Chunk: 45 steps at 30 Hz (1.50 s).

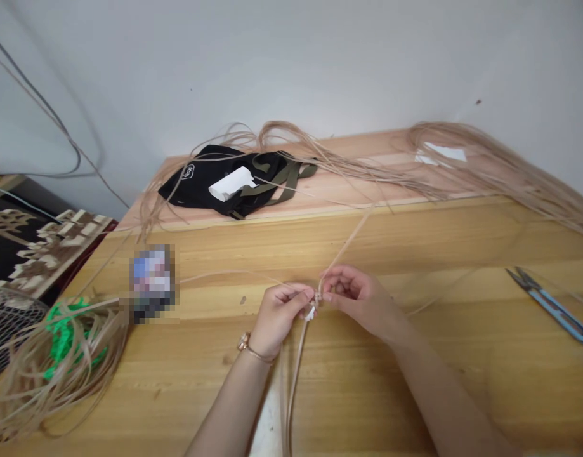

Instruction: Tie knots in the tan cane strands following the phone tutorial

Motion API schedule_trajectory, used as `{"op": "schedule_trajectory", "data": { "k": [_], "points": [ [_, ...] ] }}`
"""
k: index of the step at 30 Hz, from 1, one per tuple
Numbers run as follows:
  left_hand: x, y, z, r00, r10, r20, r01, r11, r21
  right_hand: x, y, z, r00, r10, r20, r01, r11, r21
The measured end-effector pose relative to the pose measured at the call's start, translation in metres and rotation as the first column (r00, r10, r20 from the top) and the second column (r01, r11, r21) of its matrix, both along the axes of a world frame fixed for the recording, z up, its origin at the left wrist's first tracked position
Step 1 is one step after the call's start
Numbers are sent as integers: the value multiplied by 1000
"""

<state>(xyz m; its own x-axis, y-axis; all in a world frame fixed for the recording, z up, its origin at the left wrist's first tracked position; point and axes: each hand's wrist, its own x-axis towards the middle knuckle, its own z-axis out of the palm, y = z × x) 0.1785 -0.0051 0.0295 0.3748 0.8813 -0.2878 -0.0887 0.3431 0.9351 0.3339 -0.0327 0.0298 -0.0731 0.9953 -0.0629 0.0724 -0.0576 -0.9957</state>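
At the front middle of the table, my left hand (282, 311) pinches a small woven piece (318, 296) of tan strips between thumb and fingers. My right hand (355, 293) is at the piece's right side, thumb and index finger closed at a tan strip (351, 241) that runs up and away to the right. More long strips (294, 387) hang from the piece toward my body. A small white bit (311, 313) shows just under it. The weave is too small to make out in detail. A bracelet is on my left wrist.
Blue-handled thread snips (555, 311) lie at the right. A black bag (196, 181) with a white paper roll (231, 184) lies at the back, among loose strips (310, 149). A coil of strips (82, 393) with green ties (70, 336) sits at the left, near a blurred-out item (153, 282).
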Motion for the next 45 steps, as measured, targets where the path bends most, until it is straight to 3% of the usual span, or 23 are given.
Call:
{"op": "schedule_trajectory", "data": {
  "k": [7, 18, 28, 35, 41, 45],
  "points": [
    [-2, 2, -1, 999, -19, 31, 20, 1000, -11, -1, 0, 0, 1000, -30, 6, 30, 999, -30],
    [-2, 3, 2, 998, 11, -55, -18, 992, -125, -4, 0, -5, 989, -126, 83, 130, 991, -45],
    [-1, 2, -1, 998, 67, 2, -66, 988, -139, -4, 1, -7, 992, -123, 35, 126, 988, -93],
    [1, 0, 1, 998, -47, 52, 55, 984, -168, -9, 1, -5, 999, -40, -3, 40, 992, -122],
    [2, 1, 0, 999, -13, 51, 21, 987, -160, -9, 2, -5, 983, -96, 159, 108, 992, -69],
    [4, 0, -3, 1000, -10, 5, 11, 995, -99, -10, 1, -5, 976, -74, 203, 87, 995, -54]
  ]
}}
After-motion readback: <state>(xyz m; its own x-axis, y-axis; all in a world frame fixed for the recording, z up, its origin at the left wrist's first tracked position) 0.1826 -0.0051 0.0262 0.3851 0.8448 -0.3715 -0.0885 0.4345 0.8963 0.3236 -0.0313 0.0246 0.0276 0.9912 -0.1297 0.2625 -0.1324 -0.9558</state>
